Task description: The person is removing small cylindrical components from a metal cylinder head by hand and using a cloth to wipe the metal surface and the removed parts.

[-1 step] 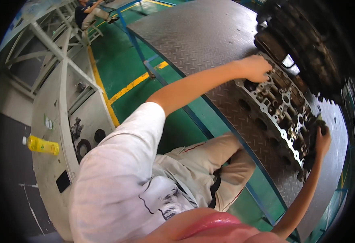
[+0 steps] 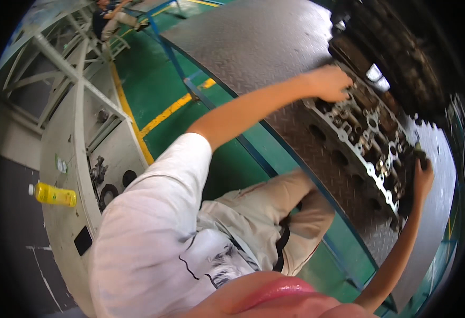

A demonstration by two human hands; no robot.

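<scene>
A metal engine cylinder head (image 2: 371,139) lies on the tread-plate table (image 2: 232,47), its valve side facing up with bores and cast bridges showing. My left hand (image 2: 330,84) is closed over its far left end, the fingertips curled down past the edge. At the opposite end, on the right, my right hand (image 2: 423,179) grips the head's dark outer corner, the thumb uppermost. The undersides of both hands' fingers are hidden by the casting.
A big dark engine assembly (image 2: 396,58) stands close behind the head, with a toothed ring beside it. To my left, a bench (image 2: 65,233) holds a bottle of yellow liquid (image 2: 56,194), a black phone-like slab (image 2: 83,240) and several metal parts. A seated person (image 2: 113,21) is farther off.
The whole view has shifted slightly, so the table and the cylinder head sit a little further left. Both hands keep their places on the head.
</scene>
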